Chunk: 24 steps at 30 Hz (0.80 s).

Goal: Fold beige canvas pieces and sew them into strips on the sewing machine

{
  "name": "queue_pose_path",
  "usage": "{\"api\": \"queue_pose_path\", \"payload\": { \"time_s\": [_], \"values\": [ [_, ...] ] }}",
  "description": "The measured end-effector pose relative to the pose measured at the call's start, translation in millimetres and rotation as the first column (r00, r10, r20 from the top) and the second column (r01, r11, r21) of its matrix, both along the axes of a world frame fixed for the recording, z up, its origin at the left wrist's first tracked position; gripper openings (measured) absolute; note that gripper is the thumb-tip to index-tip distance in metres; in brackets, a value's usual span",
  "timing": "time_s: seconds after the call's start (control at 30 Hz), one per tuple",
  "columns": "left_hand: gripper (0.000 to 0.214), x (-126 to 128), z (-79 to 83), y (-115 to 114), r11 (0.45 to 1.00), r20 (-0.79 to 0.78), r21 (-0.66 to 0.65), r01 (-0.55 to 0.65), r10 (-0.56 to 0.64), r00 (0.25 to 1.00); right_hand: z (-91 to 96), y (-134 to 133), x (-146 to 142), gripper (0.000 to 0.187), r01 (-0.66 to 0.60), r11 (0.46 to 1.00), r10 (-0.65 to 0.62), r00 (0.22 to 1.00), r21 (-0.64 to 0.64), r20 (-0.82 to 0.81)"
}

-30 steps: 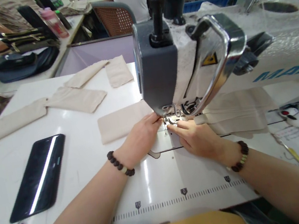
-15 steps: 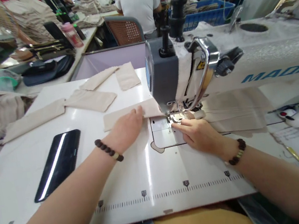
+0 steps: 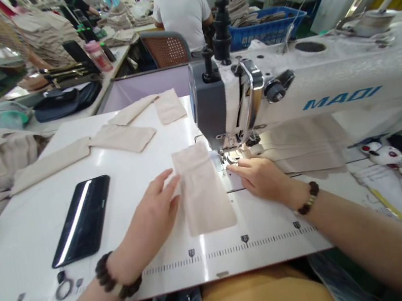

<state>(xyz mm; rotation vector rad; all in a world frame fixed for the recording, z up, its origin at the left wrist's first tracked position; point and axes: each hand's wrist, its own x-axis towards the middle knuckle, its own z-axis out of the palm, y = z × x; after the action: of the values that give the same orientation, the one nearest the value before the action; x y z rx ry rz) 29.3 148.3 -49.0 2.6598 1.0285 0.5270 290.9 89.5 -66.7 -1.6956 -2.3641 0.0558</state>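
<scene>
Just left of and in front of the sewing machine point(image 3: 209, 105), a beige fabric panel point(image 3: 206, 193) lies flat on the white bench point(image 3: 136, 176). At the panel's edge away from the machine, the left hand point(image 3: 153, 215) is open, fingers apart. Close in front of the machine's presser foot point(image 3: 231, 157), the right hand point(image 3: 261, 176) extends its index finger; whether it grips anything, I cannot tell. Farther left of the machine lie a dark phone point(image 3: 81, 219) and beige strips point(image 3: 123, 136); layered fabric point(image 3: 301, 151) lies beneath its arm.

Beige fabric piece point(image 3: 206, 196) — white tabletop point(image 3: 132, 168) — blue-lettered, white-and-grey sewing machine point(image 3: 335, 74)
</scene>
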Motion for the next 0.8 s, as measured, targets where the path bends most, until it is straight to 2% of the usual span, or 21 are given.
{"api": "queue_pose_path", "payload": {
  "time_s": [0.03,0.1,0.2,0.3,0.4,0.53,0.8],
  "values": [
    [0.03,5,-0.3,-8,0.991,-0.071,0.08,0.105,-0.099,0.992,0.1,0,0,0.032,-0.004,1.0,0.004,1.0,0.002,0.0],
    [0.026,20,1.6,-20,0.95,-0.187,0.117,0.29,-0.266,0.946,-0.3,-1,1,0.031,-0.025,0.999,0.025,1.0,0.02,-0.016],
    [0.023,48,3.4,-22,0.912,-0.272,0.119,0.392,-0.35,0.896,-0.9,-3,1,0.026,-0.089,0.994,0.091,0.995,0.056,-0.045],
    [0.021,70,2.4,-9,0.907,-0.297,0.087,0.413,-0.372,0.88,0.2,-7,2,0.023,-0.162,0.984,0.164,0.986,0.074,-0.03],
    [0.018,81,1.7,8,0.91,-0.297,0.034,0.413,-0.385,0.874,2.0,-10,2,0.024,-0.188,0.977,0.19,0.982,0.095,-0.012],
    [0.016,85,2.7,21,0.917,-0.281,0.009,0.398,-0.38,0.881,3.3,-9,0,0.023,-0.188,0.978,0.188,0.982,0.086,0.007],
    [0.014,86,-0.2,26,0.928,-0.237,0.025,0.372,-0.356,0.904,4.3,-5,-2,0.02,-0.15,0.987,0.149,0.989,0.062,0.026]
  ]
}}
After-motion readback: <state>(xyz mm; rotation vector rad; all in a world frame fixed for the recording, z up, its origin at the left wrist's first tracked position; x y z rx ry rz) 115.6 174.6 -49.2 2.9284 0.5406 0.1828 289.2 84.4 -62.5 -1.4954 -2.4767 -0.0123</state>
